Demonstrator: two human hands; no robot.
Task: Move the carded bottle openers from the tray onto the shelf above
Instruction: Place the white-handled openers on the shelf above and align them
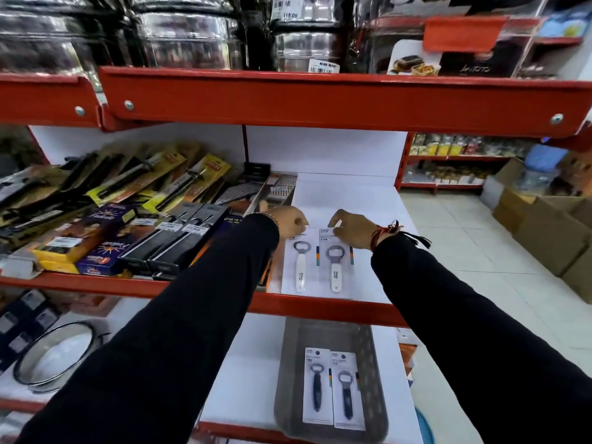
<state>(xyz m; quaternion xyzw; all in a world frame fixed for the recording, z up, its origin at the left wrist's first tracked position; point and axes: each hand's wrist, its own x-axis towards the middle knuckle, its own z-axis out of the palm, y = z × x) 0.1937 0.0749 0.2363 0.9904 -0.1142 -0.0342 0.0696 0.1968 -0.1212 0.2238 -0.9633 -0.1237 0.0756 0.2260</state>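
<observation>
A red-edged metal shelf with a white deck (352, 200) fills the middle of the view, and below it sits a lower white shelf (243, 379) carrying a grey plastic mesh tray (378, 379) near its right edge. On the left part of the upper shelf lies a crowd of boxed and carded kitchen tools (128, 219), packed close together; the right part, near the front edge, holds two white-handled bottle openers on white cards (318, 267), lying flat side by side with their edges touching or overlapping. Inside the tray two dark-handled bottle openers on white cards (333, 389) remain, also side by side.

Both black-sleeved arms reach up to the upper shelf. The left hand (288, 224) rests at the top of the left card, fingers curled in; whether they pinch the card I cannot tell. The right hand (352, 229) sits on the top of the right card, fingers bent down onto its upper edge, seemingly pressing or nudging it rather than lifting.

The step in hand looks like setting down and squaring this pair on the shelf. Roughly half the job appears done. Next, the hands would need to let go, drop to the tray, and pick up the two remaining cards by their edges
</observation>
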